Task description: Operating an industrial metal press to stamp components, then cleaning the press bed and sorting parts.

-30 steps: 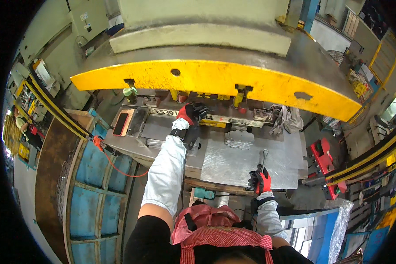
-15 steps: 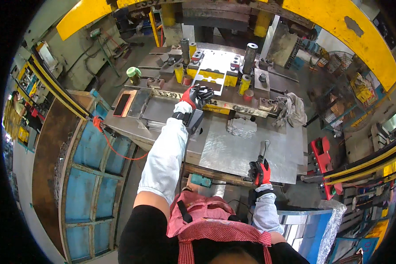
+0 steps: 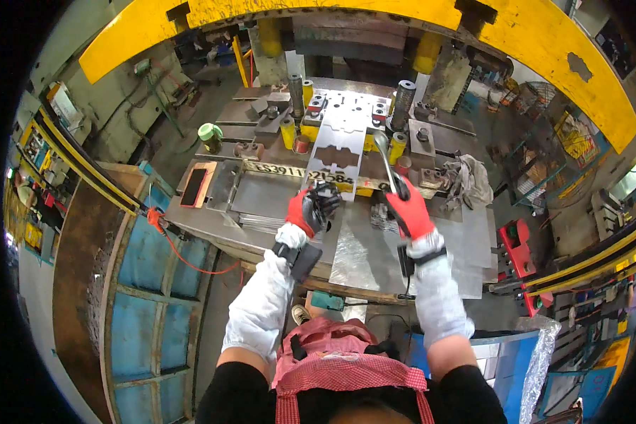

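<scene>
A shiny sheet-metal strip (image 3: 343, 133) with a shaped cut-out lies over the die (image 3: 336, 101) and reaches toward me. My left hand (image 3: 314, 210), in a red and black glove, is closed at the near left end of this strip; its fingertips are partly hidden. My right hand (image 3: 410, 208), gloved alike, is closed around the handle of a long metal tool with a rounded, spoon-like head (image 3: 381, 140). The tool points away from me, its head beside the strip's right edge. Below my right hand, a stack of small cut metal pieces (image 3: 381, 218) is partly covered.
Dark guide posts (image 3: 403, 102) and yellow cylinders (image 3: 287, 132) stand around the die. A phone (image 3: 193, 186) and a green-lidded bottle (image 3: 210, 136) are at left, a grey rag (image 3: 469, 182) at right. Flat metal sheet (image 3: 364, 265) covers the near bench. A yellow press frame (image 3: 374, 15) arches overhead.
The strip has slid toward me with my left hand, which came back from the die. My right hand has risen from the bench's near edge, carrying the tool up beside the strip.
</scene>
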Demonstrator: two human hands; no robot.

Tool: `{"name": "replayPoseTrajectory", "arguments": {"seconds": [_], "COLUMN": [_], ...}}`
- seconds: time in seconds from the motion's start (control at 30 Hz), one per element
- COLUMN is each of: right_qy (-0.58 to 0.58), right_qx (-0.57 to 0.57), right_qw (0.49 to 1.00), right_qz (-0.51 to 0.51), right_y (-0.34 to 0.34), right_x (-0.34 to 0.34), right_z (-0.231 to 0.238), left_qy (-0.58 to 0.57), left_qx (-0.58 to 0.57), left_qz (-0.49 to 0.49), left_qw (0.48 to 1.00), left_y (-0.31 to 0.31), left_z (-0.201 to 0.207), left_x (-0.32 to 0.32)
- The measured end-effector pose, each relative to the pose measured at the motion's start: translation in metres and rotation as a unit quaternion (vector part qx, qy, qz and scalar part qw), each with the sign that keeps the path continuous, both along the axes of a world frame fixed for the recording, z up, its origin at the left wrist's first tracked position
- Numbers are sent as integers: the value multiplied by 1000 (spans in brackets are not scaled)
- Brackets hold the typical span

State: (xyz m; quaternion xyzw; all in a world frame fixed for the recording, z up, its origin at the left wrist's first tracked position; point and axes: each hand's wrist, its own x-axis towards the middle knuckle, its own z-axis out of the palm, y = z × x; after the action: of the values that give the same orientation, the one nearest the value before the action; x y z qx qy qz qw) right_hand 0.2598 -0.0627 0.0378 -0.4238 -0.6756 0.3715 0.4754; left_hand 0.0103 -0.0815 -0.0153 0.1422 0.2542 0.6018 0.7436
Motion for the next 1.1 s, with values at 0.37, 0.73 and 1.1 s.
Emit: {"name": "replayPoseTrajectory", "arguments": {"seconds": [0.37, 0.73, 1.1], "right_qy": [177, 92, 61], "right_qx": [-194, -408, -412], "right_qw": [956, 908, 909], "right_qz": [129, 17, 6], "right_y": [12, -99, -40], "right_x": [-31, 87, 116], "right_z": [9, -60, -103], "left_qy": [728, 688, 448], "left_qx": [237, -212, -17], "left_qz": [98, 332, 379], "left_qw": [636, 609, 809], "left_y": [-105, -436, -312], "left_z": [-22, -34, 12], "left_x": [-105, -381, -520]}}
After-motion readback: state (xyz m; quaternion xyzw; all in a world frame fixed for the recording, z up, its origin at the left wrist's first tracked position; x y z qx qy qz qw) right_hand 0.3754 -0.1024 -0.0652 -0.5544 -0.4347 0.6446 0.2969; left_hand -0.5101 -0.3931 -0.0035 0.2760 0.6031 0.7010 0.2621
